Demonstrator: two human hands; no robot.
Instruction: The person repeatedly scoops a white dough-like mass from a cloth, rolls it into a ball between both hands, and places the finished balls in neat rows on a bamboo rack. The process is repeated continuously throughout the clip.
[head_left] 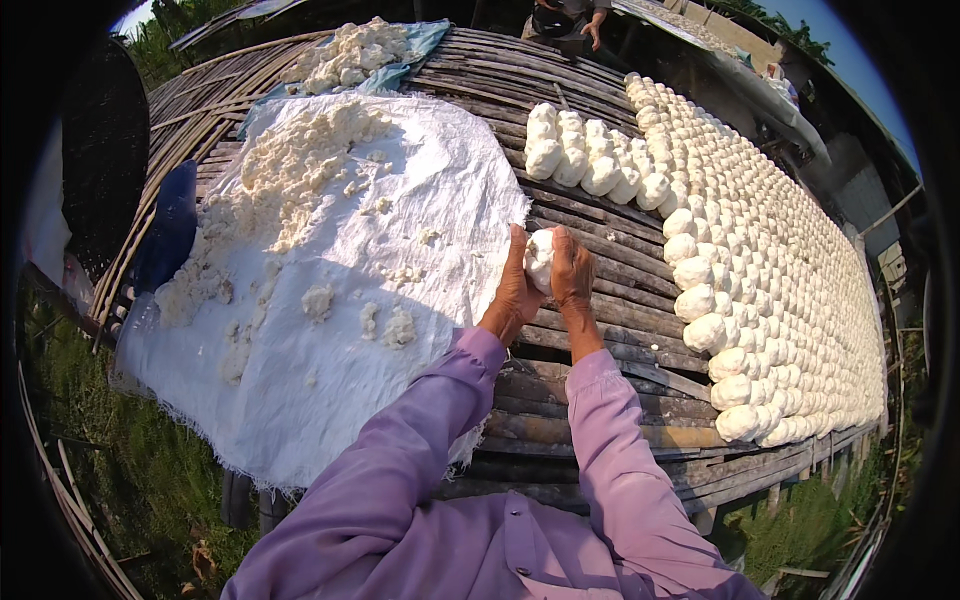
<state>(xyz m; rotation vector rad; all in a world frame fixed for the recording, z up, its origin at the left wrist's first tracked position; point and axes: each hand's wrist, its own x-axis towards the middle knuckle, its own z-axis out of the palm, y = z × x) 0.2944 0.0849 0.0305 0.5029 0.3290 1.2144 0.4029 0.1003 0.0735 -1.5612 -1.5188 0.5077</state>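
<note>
1. Holding a white moulded lump (539, 262) between both hands, over the slatted platform (645, 345), just beside the right edge of the white woven sheet (400, 250). Clearance from slats: cannot tell.
2. Lump: visible face rounded, longer away from the person than across, far end pointing toward the platform's far side. Flanks covered by hands; true long axis uncertain.
3. Left hand (513, 290): clamped on lump's left side; fingertips hidden.
4. Right hand (573, 270): clamped on right side, fingers curled; spread between them cannot be told.
5. Rows of similar lumps (780, 290) lie at right; crumbled white material (300, 165) on sheet.
</note>
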